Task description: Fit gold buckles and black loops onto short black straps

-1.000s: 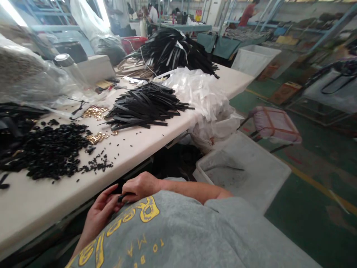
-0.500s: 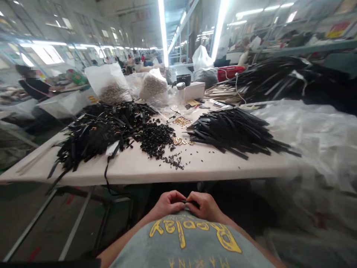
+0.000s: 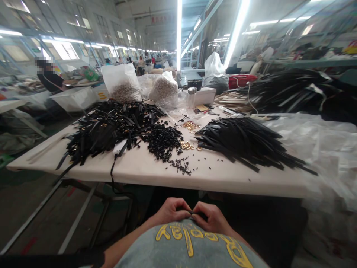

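Note:
Close against my shirt, below the table's front edge, my left hand (image 3: 173, 210) and my right hand (image 3: 212, 216) meet with fingertips pinched together. Between them runs a thin black strap (image 3: 203, 215), mostly hidden by the fingers. On the table ahead lies a heap of small black loops (image 3: 163, 140), with tiny black pieces (image 3: 181, 166) scattered in front of it. Gold buckles (image 3: 190, 126) sit just right of the loops. A pile of flat black straps (image 3: 240, 139) fans out to the right, and straps with gold buckles (image 3: 103, 128) are heaped on the left.
The pale tabletop (image 3: 223, 182) spans the view before me. Filled plastic bags (image 3: 122, 85), a lidded jar (image 3: 191, 98) and a white box (image 3: 205, 96) stand at the back. Clear plastic sheeting (image 3: 331, 149) hangs over the right side. A person (image 3: 51, 76) is at far left.
The camera view has shifted, so the table and its piles appear farther right and slightly lower. Both hands keep the same pinched pose on the strap.

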A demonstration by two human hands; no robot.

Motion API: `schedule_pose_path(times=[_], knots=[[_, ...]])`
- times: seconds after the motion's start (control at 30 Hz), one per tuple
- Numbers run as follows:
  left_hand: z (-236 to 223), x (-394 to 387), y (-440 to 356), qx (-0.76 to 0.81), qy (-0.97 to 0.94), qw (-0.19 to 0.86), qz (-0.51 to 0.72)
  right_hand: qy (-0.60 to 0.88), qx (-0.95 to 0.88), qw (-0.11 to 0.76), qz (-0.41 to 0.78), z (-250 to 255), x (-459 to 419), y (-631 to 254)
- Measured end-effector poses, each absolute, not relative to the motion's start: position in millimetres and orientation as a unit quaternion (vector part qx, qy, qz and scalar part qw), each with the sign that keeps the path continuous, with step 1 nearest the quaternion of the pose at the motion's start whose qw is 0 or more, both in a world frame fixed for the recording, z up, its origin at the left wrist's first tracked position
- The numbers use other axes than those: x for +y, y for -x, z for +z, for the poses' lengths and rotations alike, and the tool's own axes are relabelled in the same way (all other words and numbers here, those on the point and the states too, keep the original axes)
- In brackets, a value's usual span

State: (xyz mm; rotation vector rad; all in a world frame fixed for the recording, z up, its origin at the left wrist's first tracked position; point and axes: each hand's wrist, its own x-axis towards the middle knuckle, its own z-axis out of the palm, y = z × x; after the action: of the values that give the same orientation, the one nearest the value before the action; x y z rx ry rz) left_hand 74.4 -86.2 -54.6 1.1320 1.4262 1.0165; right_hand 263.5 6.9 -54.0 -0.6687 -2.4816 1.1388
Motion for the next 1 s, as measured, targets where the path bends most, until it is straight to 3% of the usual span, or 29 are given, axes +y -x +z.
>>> schedule_pose_path(times=[0.17, 0.4, 0.5, 0.8, 1.0], knots=[[-41, -80, -47, 0.599, -0.43, 0.488, 0.468, 0.243, -0.876, 0.163, 0.383, -51, 13, -268], [9, -56, 96, 0.723, -0.313, 0.177, 0.59, 0.238, -0.876, 0.169, 0.384, -50, 20, -271], [20, -46, 133, 0.747, -0.298, 0.115, 0.583, 0.234, -0.876, 0.172, 0.386, -52, 21, -270], [-4, -3, 89, 0.738, -0.421, 0.178, 0.496, 0.276, -0.846, 0.201, 0.409, -60, 22, -273], [8, 39, 69, 0.735, -0.513, 0.129, 0.425, 0.305, -0.825, 0.2, 0.431, -64, 24, -279]])
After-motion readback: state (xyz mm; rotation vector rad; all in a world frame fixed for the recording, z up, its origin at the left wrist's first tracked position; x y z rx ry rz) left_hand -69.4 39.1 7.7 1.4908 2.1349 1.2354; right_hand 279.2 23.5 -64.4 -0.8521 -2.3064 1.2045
